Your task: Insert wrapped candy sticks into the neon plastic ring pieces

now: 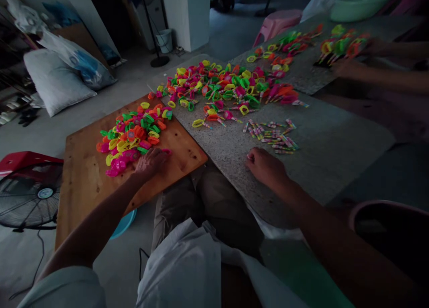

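Observation:
My left hand (151, 163) rests low over the wooden board, fingers curled on a pink plastic band (166, 151) that pokes out beyond them. Beside it lies a heap of neon watch-like plastic bands (136, 131) in pink, green, yellow and orange. Over the grey stone-like tabletop, my right hand (267, 168) is closed, its fingers bent inward; a small pale bit shows at the fingertips, too small to name. Just beyond that hand lie several short printed tubes (271, 136) in a loose pile.
A larger spread of bands, some with tubes attached (217, 84), covers the tabletop's far part. At right, another person's hands (351, 66) hold a bunch of them. A fan (30, 194) stands left, a dark tub (389, 205) right, and a pink stool (279, 22) behind.

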The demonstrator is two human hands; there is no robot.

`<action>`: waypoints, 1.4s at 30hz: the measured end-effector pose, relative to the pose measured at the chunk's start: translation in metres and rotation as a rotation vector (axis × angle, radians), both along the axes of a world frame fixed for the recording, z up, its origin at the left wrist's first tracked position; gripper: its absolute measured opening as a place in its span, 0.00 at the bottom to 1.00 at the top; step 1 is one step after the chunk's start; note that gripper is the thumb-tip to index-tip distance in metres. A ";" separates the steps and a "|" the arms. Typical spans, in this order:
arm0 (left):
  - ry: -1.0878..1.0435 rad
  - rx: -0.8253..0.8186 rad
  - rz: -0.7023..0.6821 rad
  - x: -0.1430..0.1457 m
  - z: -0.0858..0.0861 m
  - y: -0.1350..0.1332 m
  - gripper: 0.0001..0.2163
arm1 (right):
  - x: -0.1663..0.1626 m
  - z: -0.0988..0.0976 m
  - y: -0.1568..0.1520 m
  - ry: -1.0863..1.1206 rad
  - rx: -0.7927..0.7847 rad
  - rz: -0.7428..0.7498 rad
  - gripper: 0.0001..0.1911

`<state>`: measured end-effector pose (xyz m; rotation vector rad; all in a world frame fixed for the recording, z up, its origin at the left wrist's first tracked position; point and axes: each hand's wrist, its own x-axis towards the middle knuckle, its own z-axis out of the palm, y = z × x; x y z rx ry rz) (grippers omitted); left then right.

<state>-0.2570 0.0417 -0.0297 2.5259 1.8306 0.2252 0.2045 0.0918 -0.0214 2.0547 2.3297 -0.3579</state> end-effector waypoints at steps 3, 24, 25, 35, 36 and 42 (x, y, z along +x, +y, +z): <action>0.037 -0.024 0.140 0.014 0.004 0.006 0.16 | 0.006 -0.004 0.004 0.028 -0.018 -0.019 0.12; -0.523 -0.004 0.061 0.235 -0.026 -0.028 0.08 | 0.003 -0.017 -0.027 0.655 0.088 0.303 0.05; -0.510 -0.002 0.068 0.235 -0.027 -0.027 0.09 | 0.002 -0.018 -0.027 0.638 0.091 0.332 0.05; -0.384 0.055 0.086 0.235 -0.026 -0.038 0.13 | -0.023 -0.023 -0.008 0.589 0.098 0.567 0.09; -0.365 0.063 0.084 0.236 -0.026 -0.039 0.13 | -0.024 -0.024 -0.007 0.588 0.098 0.581 0.09; -0.234 0.103 0.068 0.240 -0.023 -0.038 0.13 | -0.022 -0.028 -0.005 0.636 0.094 0.591 0.10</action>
